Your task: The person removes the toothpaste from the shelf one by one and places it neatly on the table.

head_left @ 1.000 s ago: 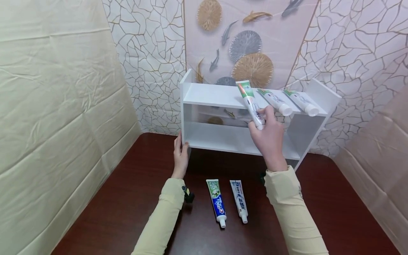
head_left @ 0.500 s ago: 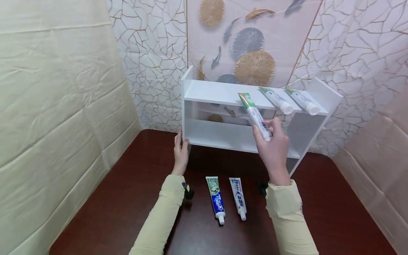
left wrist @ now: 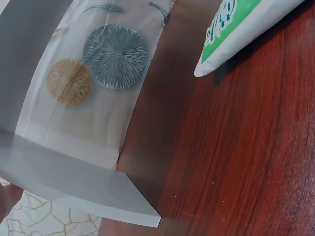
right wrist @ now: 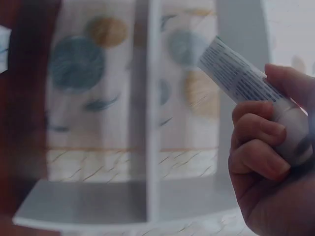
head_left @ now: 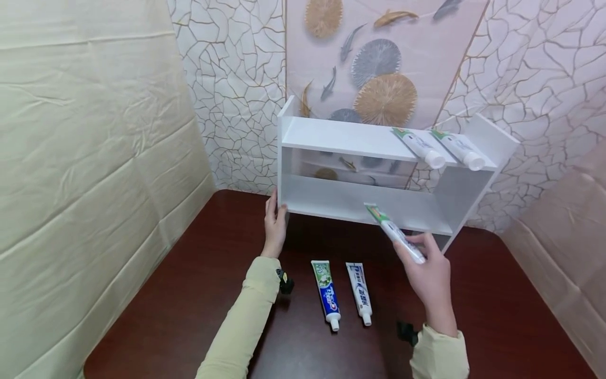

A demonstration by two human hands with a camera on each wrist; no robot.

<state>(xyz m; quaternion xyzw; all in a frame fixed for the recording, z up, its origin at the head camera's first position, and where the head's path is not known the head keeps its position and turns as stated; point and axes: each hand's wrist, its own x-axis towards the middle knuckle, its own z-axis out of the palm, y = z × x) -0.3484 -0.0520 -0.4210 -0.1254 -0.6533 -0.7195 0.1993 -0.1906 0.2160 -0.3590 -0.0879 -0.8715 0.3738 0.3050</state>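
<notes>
Downward from the top board of the white shelf [head_left: 343,138], the right hand [head_left: 433,271] is bringing a green-and-white tube [head_left: 395,233]; since the earlier frame, both are lying lower in view, before the shelf's lower board. Fingers and thumb are clamping the tube near its cap end, its flat green tail pointing toward the shelf; whether that tail is touching the board cannot be told. At the shelf's left end, the left hand [head_left: 275,223] is gripping the side panel, apparently steadying it. A transfer between shelf and table [head_left: 189,305] seems to be under way, the tube not yet being released; the next move is probably calling for a firm pinch and a path clear of the shelf's front edge. On the top board, toward the shelf's right end, two matching tubes [head_left: 418,147] are lying side by side, caps forward. In front of the shelf, a blue-and-green tube [head_left: 327,295] and a white-and-blue tube [head_left: 360,293] are resting on the table, apart.
</notes>
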